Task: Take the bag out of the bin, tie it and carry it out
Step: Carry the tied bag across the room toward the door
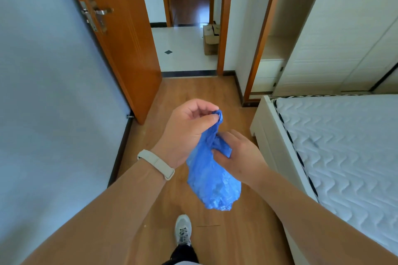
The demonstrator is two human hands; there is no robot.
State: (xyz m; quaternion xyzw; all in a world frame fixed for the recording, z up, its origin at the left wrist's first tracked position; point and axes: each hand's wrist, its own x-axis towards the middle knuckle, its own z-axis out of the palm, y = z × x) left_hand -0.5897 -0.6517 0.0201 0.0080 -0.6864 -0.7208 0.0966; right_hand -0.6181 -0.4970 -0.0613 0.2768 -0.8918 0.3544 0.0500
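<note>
Left hand (185, 129) pinching gathered neck of crinkled blue plastic bag (212, 175); right hand (239, 155) gripping lower twist, midair over wooden floor (193, 92). Out of bin; knot unfinished, carrying through open orange door (120, 34) left.

Door (120, 34): orange wood, open, metal handle | cardboard box (211, 40) beyond door, on white tile | mattress (344, 146) rt of door, quilted | wardrobe (336, 34) behind mattress.
</note>
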